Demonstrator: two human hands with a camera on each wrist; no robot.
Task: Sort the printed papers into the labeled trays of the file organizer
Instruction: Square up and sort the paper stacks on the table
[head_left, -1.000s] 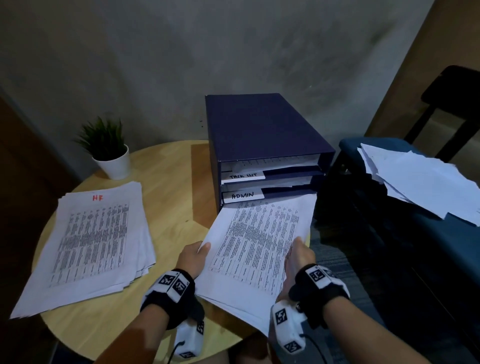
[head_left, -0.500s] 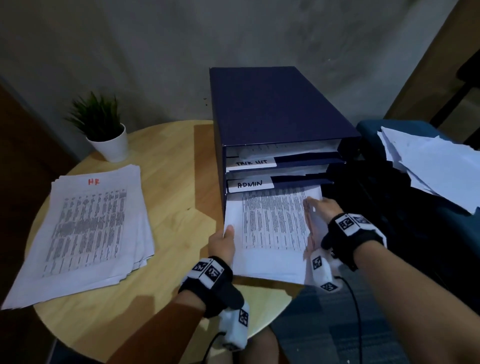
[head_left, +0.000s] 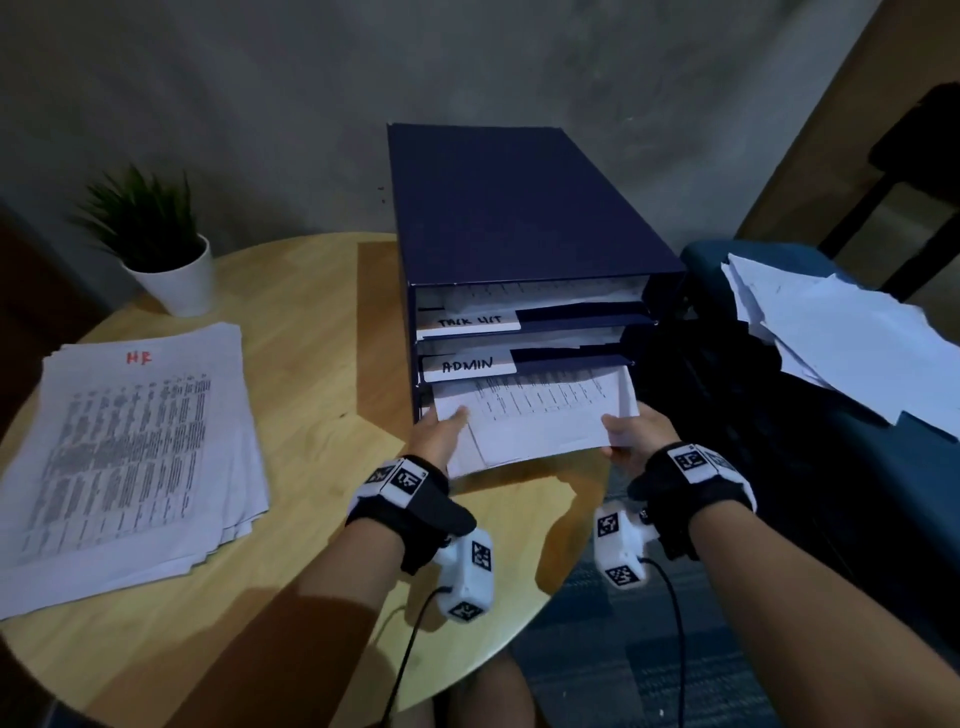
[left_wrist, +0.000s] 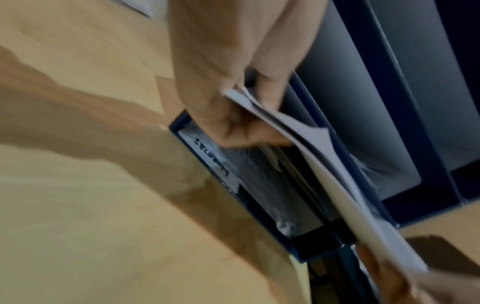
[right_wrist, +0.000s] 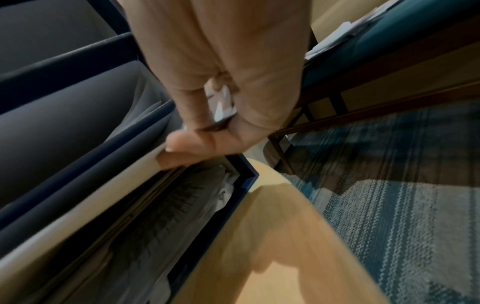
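Matt paper sheets (head_left: 530, 421), smooth wooden table (head_left: 306, 322)

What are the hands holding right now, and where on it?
A sheaf of printed papers: left hand pinches its near-left corner, right hand its near-right corner, far end inside the file organizer's bottom tray.

the sheaf (head_left: 540, 415) is hiding its far end inside the organizer (head_left: 519, 208). the bottom label (left_wrist: 211, 162) is blurring past reading. the hr pile (head_left: 124, 457) is running off the left edge, its print too small.
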